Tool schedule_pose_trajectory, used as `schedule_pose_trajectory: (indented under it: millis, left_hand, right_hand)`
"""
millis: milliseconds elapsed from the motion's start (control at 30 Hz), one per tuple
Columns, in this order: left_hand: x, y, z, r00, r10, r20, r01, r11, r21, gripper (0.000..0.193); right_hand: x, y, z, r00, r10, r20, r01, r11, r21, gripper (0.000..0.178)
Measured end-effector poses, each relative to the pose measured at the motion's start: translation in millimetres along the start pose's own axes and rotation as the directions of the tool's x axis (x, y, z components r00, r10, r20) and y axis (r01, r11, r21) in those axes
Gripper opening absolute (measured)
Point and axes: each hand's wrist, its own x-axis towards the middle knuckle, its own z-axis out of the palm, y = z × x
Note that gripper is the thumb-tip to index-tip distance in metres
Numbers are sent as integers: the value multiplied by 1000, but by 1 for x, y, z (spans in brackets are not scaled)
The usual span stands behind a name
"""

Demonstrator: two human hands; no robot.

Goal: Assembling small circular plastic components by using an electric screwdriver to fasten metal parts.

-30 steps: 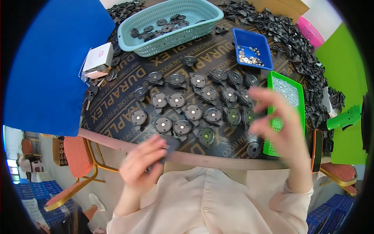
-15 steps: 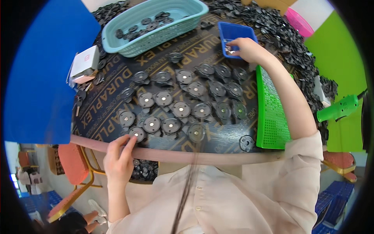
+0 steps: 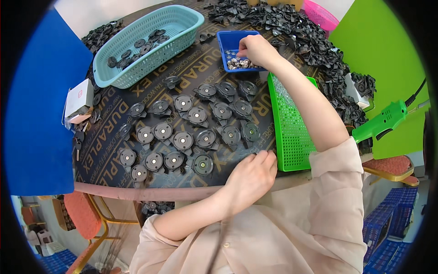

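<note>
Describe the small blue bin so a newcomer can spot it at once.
On the dark printed tabletop, find the big pale-blue basket at the far left. Just right of it, beyond the green basket, sits a smaller bin with the right hand reaching in. Its deep blue colour and small round silver parts set it apart from both baskets.

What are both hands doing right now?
Left hand: curled; can't tell if holding anything.
Right hand: at the blue bin; can't tell if holding anything.

Bright indoor light, strong fisheye bending, black corners
</note>
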Motion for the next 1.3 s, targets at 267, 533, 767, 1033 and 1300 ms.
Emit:
schedule_pose_trajectory:
  millis: [267,533,767,1033,1300]
  left_hand:
    - [-8,-10,-30,977,-213,-14,197,925,-326,33]
    - [-26,-10,-42,665,-597,449,106,-519,-848,34]
    - [-36,-7,-39,756,-487,438,-31,-695,-718,32]
    - [-32,-2,-57,641,-522,562,136,-644,-753,30]
    - [-39,-2,-60,633,-520,573,125,-662,-739,27]
  right_hand:
    - [-86,-53,-107,990,1,-144,39,961,274,13]
    - [-228,-108,-83,910,-287,-299,373,882,289,17]
    - [-237,-112,-73,906,-328,-269,370,921,124,22]
    - [-219,-93,-81,943,-186,-276,284,883,374,24]
    - [-178,68,-84,840,539,72,-483,800,-355,27]
